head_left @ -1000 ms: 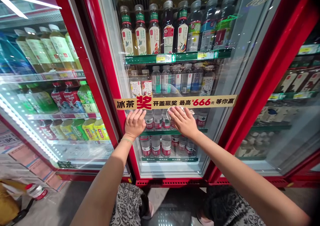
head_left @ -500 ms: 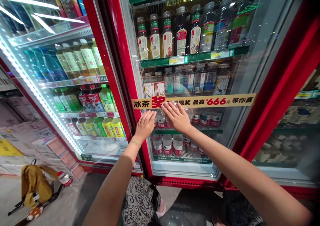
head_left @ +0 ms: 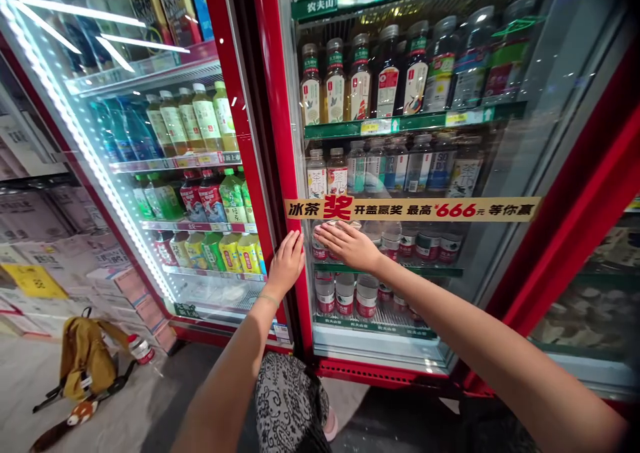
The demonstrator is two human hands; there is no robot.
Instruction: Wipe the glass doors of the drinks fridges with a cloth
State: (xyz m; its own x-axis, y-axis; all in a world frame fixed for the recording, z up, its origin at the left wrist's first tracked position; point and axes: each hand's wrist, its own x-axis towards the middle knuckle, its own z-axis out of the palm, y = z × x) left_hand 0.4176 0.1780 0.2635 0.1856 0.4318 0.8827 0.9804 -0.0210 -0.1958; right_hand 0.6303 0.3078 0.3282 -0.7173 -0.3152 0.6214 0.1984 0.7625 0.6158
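Note:
My right hand (head_left: 350, 245) lies flat against the glass cooler door (head_left: 350, 336), fingers stretched out to the left. It is just below a yellow printed strip (head_left: 440, 209) on the glass. A thin whitish, see-through piece (head_left: 354, 225) shows at the edge of its fingers; its kind is unclear. My left hand (head_left: 287, 261) rests on the red door frame (head_left: 274, 106) left of the glass, fingers straight and close together. Behind the glass, bottles (head_left: 361, 83) stand in rows on the shelves.
A second lit drinks cooler (head_left: 227, 46) stands to the left, and another red frame (head_left: 560, 239) rises at the right. On the floor at left are a mustard backpack (head_left: 89, 359), a large red-capped bottle (head_left: 141, 350) and stacked boxes (head_left: 115, 286).
My right hand has slid left and down along the glass, off the yellow strip. My left hand has shifted left onto the red frame. The whole view has shifted slightly.

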